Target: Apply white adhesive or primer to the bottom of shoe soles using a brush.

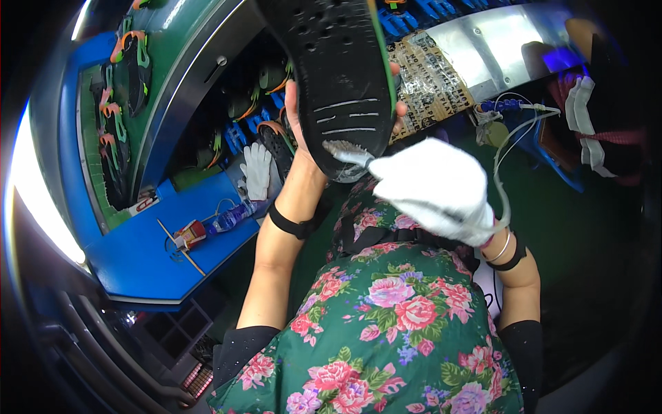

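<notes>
Apron [393, 324] foremost, left hand [299, 138] clasps sole [348, 76] lengthwise, round end bodyward, right [434, 190] gripping brush [350, 154].

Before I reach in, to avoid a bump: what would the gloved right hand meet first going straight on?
Likely the black sole, at its lower end; the brush in the right hand seems to touch it, though depth is unclear.

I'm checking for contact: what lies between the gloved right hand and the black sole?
A brush, shown in the head view: the right hand holds it apparently against the sole.
</notes>
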Demonstrator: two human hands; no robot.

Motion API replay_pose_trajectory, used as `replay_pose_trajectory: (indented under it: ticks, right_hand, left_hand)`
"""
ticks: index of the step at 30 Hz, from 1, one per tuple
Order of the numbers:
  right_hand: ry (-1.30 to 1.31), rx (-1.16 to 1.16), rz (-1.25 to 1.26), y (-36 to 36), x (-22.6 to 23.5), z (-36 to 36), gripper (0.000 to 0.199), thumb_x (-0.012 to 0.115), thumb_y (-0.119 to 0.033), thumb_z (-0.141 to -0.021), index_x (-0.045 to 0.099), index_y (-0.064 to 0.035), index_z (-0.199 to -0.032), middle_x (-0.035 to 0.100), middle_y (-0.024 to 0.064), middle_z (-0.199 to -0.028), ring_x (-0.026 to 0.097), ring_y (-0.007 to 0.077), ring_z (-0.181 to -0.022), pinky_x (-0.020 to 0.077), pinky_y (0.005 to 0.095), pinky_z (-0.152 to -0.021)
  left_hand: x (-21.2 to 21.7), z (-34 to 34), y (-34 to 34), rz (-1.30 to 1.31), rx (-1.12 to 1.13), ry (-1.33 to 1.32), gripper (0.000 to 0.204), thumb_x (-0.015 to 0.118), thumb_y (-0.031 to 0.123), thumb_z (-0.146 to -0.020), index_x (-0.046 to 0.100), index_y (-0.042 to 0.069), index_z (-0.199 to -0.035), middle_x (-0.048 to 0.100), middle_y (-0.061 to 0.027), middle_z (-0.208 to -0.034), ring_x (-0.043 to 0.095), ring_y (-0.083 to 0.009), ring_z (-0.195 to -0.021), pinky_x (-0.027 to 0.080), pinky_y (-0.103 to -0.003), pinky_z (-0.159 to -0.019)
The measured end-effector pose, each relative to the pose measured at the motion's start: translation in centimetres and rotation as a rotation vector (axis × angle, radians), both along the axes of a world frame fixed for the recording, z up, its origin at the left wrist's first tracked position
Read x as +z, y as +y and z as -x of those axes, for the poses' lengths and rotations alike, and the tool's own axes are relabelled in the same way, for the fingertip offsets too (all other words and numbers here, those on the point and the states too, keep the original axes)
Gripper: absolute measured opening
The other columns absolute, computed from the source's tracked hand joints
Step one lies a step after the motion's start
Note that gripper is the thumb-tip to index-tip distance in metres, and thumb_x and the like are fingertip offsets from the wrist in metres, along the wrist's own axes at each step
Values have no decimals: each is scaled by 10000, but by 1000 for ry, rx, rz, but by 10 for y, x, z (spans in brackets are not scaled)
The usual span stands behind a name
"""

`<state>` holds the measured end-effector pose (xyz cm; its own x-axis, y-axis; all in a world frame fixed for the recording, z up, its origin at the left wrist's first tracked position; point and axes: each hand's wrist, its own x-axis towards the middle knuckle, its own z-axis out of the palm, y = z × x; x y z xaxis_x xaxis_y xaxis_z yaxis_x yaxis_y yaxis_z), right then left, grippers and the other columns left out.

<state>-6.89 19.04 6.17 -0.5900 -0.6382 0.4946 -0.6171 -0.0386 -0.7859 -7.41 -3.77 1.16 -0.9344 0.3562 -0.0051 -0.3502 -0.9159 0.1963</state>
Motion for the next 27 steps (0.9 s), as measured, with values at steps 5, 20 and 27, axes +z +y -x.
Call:
replay_pose_trajectory:
  ticks: [5,20,27]
  right_hand:
    - [-339,280,91,4,1,-8,271,819,-64,-804,808,-118,-1069,783,73,-1081,728,234,-961,576,339,-819]
    - [9,297,-64,15,10,3,355,735,-81,-858,765,-116,-1211,745,84,-1244,712,251,-1101,569,356,-910]
    - [46,331,-192,16,7,3,389,719,-85,-872,739,-104,-1260,734,101,-1273,715,264,-1106,561,398,-956]
  left_hand:
    - [-2,-2,-13,146,-60,-124,1129,632,780,-829,294,22,-1595,390,-304,-1528,594,-519,-1158,548,-611,-958]
    - [22,19,-27,157,-241,-189,405,662,258,-954,693,-60,-1204,757,-197,-1093,761,-255,-923,626,-364,-869]
    - [36,28,-24,326,-295,-228,409,695,273,-938,703,-51,-1187,762,-169,-1070,749,-217,-862,617,-322,-832]
